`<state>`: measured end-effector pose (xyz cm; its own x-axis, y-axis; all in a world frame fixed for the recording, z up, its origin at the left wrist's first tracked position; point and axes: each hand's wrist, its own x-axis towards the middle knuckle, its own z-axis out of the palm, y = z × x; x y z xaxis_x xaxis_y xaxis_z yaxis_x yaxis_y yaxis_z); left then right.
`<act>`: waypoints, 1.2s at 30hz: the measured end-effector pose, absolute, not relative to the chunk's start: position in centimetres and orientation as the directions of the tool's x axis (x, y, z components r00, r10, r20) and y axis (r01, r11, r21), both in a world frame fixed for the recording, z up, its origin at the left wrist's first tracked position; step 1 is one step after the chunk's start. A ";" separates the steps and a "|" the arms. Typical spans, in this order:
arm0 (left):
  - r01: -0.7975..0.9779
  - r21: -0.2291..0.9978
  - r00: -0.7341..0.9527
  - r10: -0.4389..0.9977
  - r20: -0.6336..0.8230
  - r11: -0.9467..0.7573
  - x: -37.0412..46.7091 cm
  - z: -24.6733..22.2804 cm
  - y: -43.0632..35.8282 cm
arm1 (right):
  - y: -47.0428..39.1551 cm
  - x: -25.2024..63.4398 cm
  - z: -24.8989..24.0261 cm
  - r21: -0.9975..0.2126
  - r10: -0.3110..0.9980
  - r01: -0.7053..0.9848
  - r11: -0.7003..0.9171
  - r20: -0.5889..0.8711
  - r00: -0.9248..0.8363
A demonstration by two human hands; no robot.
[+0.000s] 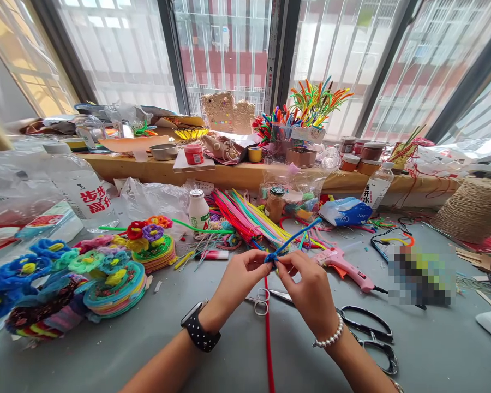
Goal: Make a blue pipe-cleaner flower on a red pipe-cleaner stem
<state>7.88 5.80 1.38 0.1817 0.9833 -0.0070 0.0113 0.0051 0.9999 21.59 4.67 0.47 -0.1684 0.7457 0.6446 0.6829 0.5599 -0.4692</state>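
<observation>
Between my two hands is a blue pipe cleaner (297, 236), bent into a small coil, its free end sticking up to the right. My left hand (245, 273) pinches the coiled part with thumb and forefinger. From the other side my right hand (306, 284) pinches the same piece, fingertips close to the left ones. A red pipe cleaner (267, 333) runs down from beneath the hands toward me; whether it joins the blue one is hidden. Small scissors (261, 303) lie under my hands, and large black-handled scissors (370, 327) lie beside my right wrist.
Pipe-cleaner flowers (92, 262) on round coiled bases stand at left. Behind my hands lies a bundle of coloured pipe cleaners (245, 215), near a white bottle (198, 213) and a jar (275, 204). A pink glue gun (347, 267) and a twine spool (466, 210) are at right.
</observation>
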 end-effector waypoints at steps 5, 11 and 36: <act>0.109 0.992 0.164 0.985 0.052 -0.070 8.0 1.4 5.7 | 4.7 21.9 1.0 -0.360 0.639 0.699 0.618 0.748 -0.180; 0.261 0.936 0.156 0.968 0.199 -0.234 8.2 1.6 5.3 | 4.7 21.9 0.7 -0.278 0.624 0.733 0.621 0.741 -0.247; 0.171 0.968 0.093 0.981 0.170 -0.184 8.4 1.3 4.8 | 4.2 21.5 0.3 -0.158 0.569 0.783 0.602 0.773 -0.281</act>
<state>8.36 4.85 1.35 0.0933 0.9810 0.1700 0.1709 -0.1840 0.9680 21.51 4.21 0.33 -0.2815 0.5688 0.7728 0.7825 0.6022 -0.1582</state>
